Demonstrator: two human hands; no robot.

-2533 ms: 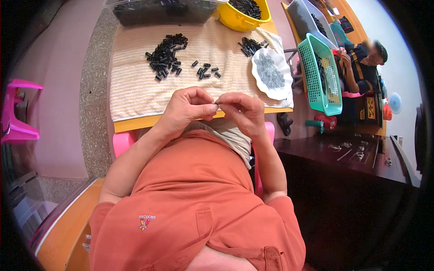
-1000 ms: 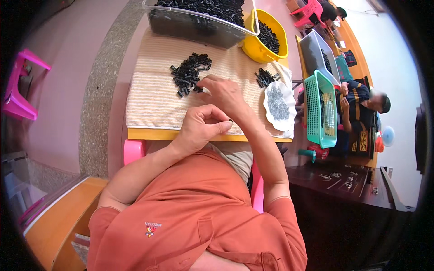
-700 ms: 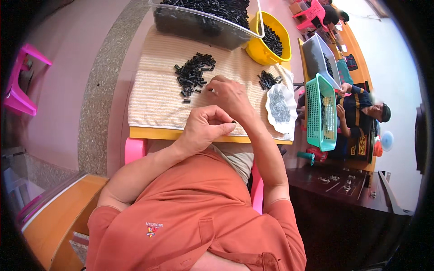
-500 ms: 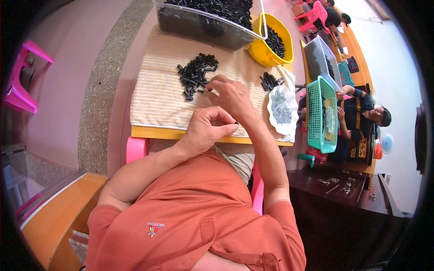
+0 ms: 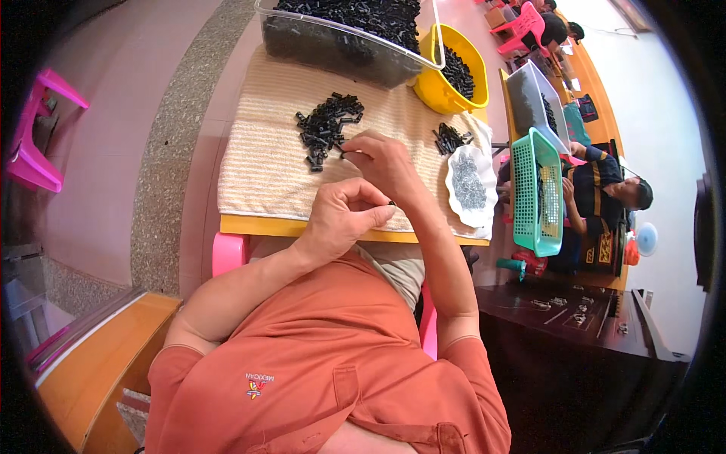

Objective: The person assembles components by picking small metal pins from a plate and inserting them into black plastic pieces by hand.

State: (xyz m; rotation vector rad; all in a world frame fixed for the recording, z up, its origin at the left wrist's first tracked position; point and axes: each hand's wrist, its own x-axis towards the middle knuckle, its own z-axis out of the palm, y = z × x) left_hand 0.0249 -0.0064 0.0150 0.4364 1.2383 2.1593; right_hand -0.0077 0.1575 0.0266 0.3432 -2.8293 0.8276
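Piece (image 5: 392, 203): mostly hiding inside pinching left hand (image 5: 342, 216)
Right hand (image 5: 386, 163): half-curling, hold unclear, at five o'clock of black pile (image 5: 327, 125)
Tub (image 5: 325, 53): running off-frame at hands' twelve
Dish (image 5: 473, 220): lying at hands' three

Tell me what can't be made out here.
Head view, each:
- Dark piece: too small, mostly covered by the left hand.
- Whether the right hand holds anything beside the black pile: too small.
- Clear bin: far side cut off by the top edge.
- Bits in the white dish: too small to tell apart.
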